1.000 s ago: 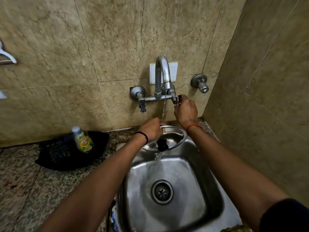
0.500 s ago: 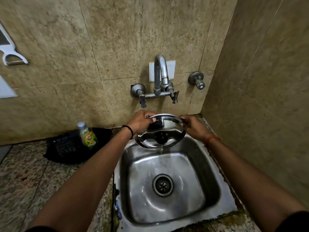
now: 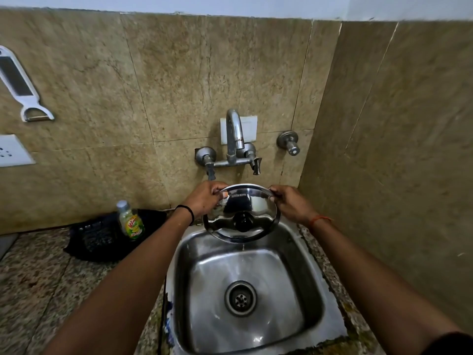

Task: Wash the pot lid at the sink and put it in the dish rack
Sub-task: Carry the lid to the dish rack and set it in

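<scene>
Holding a steel pot lid [image 3: 240,213] over the back edge of the sink [image 3: 314,298], centre of frame, with both hands. Lid stands tilted, nearly upright, black knob [image 3: 243,221] facing the viewer, lower rim hanging above the basin. A drop or thin trickle of water falls from the lowest point of the rim.

Left hand [image 3: 204,199] at the lid's upper left: grip closed on the rim, fingers curled over the edge. Black band on that wrist. Right hand [image 3: 291,203] at the upper right: grip likewise pinched on the rim, fingers wrapped round it. Orange thread on that wrist.

Sink basin wet, drain [image 3: 240,298] in the lower centre. Tap [image 3: 234,139] on the tiled wall just above the lid, spout curving forward; no stream from it that I can make out. One lever handle to each side of the tap, a separate round valve [image 3: 289,143] further right.

Left of the sink, on the speckled stone desk [image 3: 38,290]: a dish-soap bottle [image 3: 130,221] with green and yellow label, upright, standing beside a black mat or tray [image 3: 97,239] against the wall. Cannot tell which it is.

Upper left of frame: white grater with peeler end [image 3: 20,85] hanging on the wall. Below it, a white switch plate [image 3: 12,151].
</scene>
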